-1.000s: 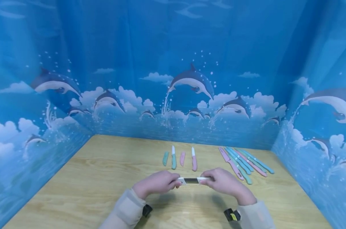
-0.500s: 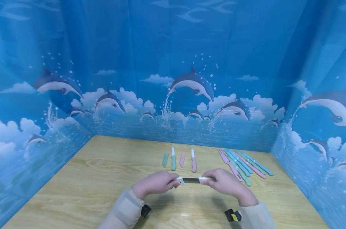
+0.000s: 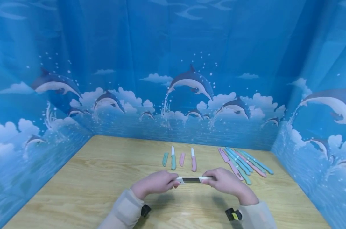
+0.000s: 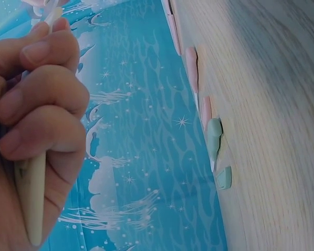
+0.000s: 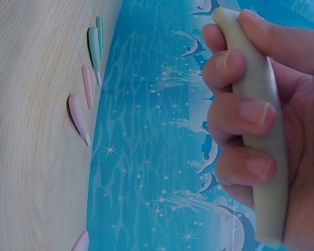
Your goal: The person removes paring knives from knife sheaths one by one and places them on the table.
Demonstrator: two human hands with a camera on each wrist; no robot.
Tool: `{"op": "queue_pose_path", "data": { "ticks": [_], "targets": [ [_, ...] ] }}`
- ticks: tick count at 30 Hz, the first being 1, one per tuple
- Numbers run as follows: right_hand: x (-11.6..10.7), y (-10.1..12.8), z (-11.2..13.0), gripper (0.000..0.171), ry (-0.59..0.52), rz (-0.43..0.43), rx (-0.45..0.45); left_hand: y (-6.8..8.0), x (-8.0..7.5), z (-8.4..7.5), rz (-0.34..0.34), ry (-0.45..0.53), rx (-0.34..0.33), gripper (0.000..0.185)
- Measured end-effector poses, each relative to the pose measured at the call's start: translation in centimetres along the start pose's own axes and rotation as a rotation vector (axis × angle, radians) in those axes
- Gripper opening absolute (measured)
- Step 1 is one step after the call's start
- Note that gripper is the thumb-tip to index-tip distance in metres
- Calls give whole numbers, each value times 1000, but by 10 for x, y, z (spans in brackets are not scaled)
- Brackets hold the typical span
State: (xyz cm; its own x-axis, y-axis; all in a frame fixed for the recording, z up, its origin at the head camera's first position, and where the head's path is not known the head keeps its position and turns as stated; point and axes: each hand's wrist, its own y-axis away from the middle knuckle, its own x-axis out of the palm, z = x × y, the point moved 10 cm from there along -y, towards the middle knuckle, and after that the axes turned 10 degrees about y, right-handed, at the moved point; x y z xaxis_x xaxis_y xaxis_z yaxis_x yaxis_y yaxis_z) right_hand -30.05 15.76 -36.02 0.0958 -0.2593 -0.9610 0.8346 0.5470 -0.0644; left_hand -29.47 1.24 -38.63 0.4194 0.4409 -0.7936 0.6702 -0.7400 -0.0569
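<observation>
White-ended piece (image 3: 191, 180), left hand (image 3: 158, 182), right hand (image 3: 223, 181), fingers curled around ends

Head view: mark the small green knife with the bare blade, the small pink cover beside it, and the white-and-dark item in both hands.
Small green knife (image 3: 173, 160): head view, on its handle.
Small pink cover (image 3: 182, 159): head view, on its middle.
White-and-dark item (image 3: 191, 180): head view, on its dark middle section.
</observation>
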Motion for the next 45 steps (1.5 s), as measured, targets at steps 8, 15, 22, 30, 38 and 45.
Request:
{"op": "queue_pose_path", "data": {
  "ticks": [8, 15, 22, 30, 38, 45],
  "targets": [
    [-2, -1, 0, 27, -7, -2, 3, 0, 0, 2, 3, 10, -13, 28],
    [-5, -1, 1, 27, -16, 0, -5, 0, -4, 0, 1, 11, -6, 29],
    [-5, -1, -3, 26, -24, 7, 14, 0, -5, -1, 2, 12, 20, 31],
    [-2, 0, -7, 24, -43, 36, 63, -1, -3, 1, 2, -24, 8, 26],
    [0, 2, -7, 25, -66, 49, 57, 0, -2, 1, 0, -19, 4, 26],
    [5, 5, -8, 23, -102, 68, 51, 2, 2, 4, -3, -15, -6, 26]
  ]
}}
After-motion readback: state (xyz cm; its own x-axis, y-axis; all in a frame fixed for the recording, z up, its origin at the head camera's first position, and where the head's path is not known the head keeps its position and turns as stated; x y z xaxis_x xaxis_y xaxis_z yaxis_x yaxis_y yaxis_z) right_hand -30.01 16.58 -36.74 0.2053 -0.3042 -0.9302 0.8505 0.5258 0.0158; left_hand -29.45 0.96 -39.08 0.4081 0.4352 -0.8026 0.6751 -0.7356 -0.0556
